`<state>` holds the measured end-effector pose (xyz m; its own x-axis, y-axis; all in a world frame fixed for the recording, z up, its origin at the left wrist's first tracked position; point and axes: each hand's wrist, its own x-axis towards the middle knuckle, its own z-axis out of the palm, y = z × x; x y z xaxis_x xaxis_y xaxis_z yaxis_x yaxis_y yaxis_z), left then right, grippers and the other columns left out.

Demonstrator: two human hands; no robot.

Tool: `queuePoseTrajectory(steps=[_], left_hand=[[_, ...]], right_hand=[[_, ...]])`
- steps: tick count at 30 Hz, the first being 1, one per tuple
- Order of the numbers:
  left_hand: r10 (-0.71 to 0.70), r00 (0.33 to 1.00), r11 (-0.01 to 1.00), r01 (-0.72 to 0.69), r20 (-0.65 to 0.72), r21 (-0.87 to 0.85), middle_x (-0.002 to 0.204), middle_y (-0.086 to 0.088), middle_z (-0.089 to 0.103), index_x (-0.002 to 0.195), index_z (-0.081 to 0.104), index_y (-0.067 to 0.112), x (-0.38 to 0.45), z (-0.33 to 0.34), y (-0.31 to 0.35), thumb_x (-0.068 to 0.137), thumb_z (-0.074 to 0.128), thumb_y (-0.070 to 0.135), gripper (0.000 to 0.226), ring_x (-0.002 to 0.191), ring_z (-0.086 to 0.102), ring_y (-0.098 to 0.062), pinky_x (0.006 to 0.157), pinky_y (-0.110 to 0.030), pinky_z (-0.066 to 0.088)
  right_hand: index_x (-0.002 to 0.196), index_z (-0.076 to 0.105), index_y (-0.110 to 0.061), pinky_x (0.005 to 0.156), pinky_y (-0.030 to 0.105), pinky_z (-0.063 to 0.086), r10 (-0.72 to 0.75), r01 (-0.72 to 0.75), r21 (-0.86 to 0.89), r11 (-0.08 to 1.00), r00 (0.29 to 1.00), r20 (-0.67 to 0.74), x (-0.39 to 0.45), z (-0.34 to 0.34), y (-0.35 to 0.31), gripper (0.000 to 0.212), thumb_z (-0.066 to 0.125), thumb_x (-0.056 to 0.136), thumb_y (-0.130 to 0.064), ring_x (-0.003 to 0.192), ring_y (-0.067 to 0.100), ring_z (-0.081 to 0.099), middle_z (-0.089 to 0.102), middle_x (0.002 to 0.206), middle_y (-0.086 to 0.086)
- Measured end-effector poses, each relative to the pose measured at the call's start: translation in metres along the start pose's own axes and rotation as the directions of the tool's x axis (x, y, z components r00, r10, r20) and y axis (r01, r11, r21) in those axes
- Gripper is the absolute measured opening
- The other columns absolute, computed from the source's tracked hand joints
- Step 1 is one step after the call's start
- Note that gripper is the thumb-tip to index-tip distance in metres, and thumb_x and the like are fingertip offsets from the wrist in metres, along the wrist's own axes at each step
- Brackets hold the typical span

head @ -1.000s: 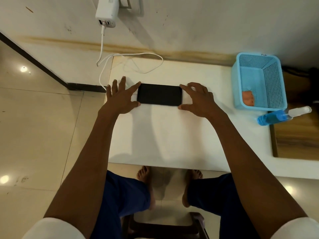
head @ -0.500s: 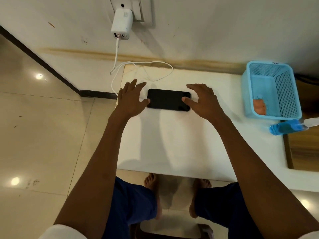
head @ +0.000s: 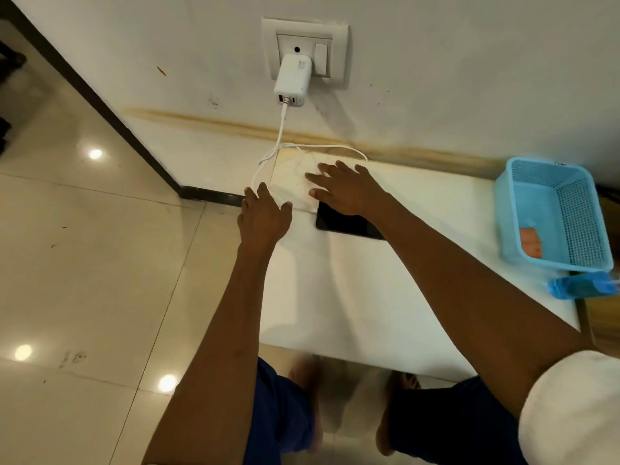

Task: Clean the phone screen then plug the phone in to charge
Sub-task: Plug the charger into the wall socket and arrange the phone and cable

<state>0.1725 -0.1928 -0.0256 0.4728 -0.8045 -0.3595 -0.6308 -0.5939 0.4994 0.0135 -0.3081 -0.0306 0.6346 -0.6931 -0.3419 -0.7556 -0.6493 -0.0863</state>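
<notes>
At the far left corner of the white counter, both hands are reaching toward the loose white charging cable, which runs down from the adapter plugged into the wall socket and loops across the counter's back edge. The right hand is spread flat, fingers straight and apart, hovering over or lightly on the counter just past the phone's near end; it holds nothing. The left hand sits at the counter's left edge beside a strand of cable, its fingers loosely extended — whether they already touch the cable I cannot tell, but nothing is gripped. The phone lies flat, dark screen up, partly hidden under the right wrist and close to the counter's left edge. A blue basket with an orange cloth in it stands well apart at the right, and a blue spray bottle lies just in front of it; with cloth and bottle set aside, the cleaning looks done and the charging step seems to be in hand. The risks are plain enough: the free plug end is not visible, so a groping hand may snag a loop and tug the adapter in its socket, or drag slack across the phone. That phone lies near the edge — a sweep of the right wrist or a pull on the cable once it is plugged in could slide it off onto the tiled floor.
</notes>
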Motion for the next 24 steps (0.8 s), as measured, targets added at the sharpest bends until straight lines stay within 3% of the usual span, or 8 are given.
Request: queuePoseTrajectory(steps=[4, 8, 15, 19, 24], left_hand=[[0.017, 0.999, 0.997, -0.013, 0.044, -0.081, 0.158, -0.014, 0.031, 0.153, 0.023, 0.007, 0.004, -0.001, -0.008, 0.099, 0.053, 0.041, 0.071, 0.145, 0.031, -0.033, 0.116, -0.047, 0.028], [0.058, 0.997, 0.996, -0.054, 0.057, -0.068, 0.155, -0.015, 0.035, 0.152, 0.024, 0.004, 0.003, 0.0, -0.007, 0.1, 0.051, 0.039, 0.069, 0.143, 0.034, -0.033, 0.115, -0.047, 0.029], [0.168, 0.981, 0.986, -0.166, 0.097, -0.029, 0.161, -0.017, 0.022, 0.154, 0.021, 0.002, -0.001, 0.004, 0.004, 0.103, 0.047, 0.033, 0.065, 0.148, 0.023, -0.033, 0.119, -0.046, 0.02], [0.195, 0.973, 0.981, -0.193, 0.122, -0.031, 0.163, -0.014, 0.018, 0.155, 0.022, 0.006, -0.003, 0.004, 0.002, 0.105, 0.043, 0.03, 0.059, 0.15, 0.017, -0.031, 0.121, -0.044, 0.015], [0.261, 0.958, 0.965, -0.255, 0.117, -0.061, 0.165, -0.011, 0.016, 0.154, 0.028, 0.009, -0.002, 0.003, -0.004, 0.105, 0.043, 0.026, 0.053, 0.152, 0.015, -0.025, 0.121, -0.038, 0.013]], right_hand=[[0.154, 0.025, -0.034, 0.115, 0.053, 0.021, -0.007, 0.007, 0.041, 0.999, 1.0, -0.002, -0.001, 0.002, 0.002, 0.055, 0.019, 0.104, -0.055, 0.15, 0.026, 0.019, 0.015, 0.165, -0.006], [0.153, 0.034, -0.02, 0.113, 0.047, 0.028, -0.04, 0.047, 0.129, 0.99, 0.998, -0.058, -0.017, 0.004, 0.012, 0.053, 0.024, 0.107, -0.045, 0.145, 0.027, 0.03, 0.026, 0.163, 0.001], [0.149, 0.04, -0.017, 0.112, 0.046, 0.027, 0.043, -0.03, 0.196, 0.98, 0.997, -0.06, -0.047, 0.004, 0.029, 0.051, 0.028, 0.107, -0.043, 0.14, 0.027, 0.038, 0.033, 0.159, 0.002], [0.15, 0.039, -0.024, 0.118, 0.042, 0.018, 0.139, -0.129, 0.296, 0.947, 0.99, -0.012, -0.063, 0.007, 0.039, 0.05, 0.028, 0.107, -0.046, 0.147, 0.02, 0.027, 0.026, 0.163, -0.004], [0.15, 0.04, -0.027, 0.117, 0.041, 0.02, 0.219, -0.204, 0.309, 0.929, 0.976, -0.015, -0.076, 0.012, 0.049, 0.051, 0.027, 0.106, -0.049, 0.147, 0.019, 0.029, 0.027, 0.162, -0.007]])
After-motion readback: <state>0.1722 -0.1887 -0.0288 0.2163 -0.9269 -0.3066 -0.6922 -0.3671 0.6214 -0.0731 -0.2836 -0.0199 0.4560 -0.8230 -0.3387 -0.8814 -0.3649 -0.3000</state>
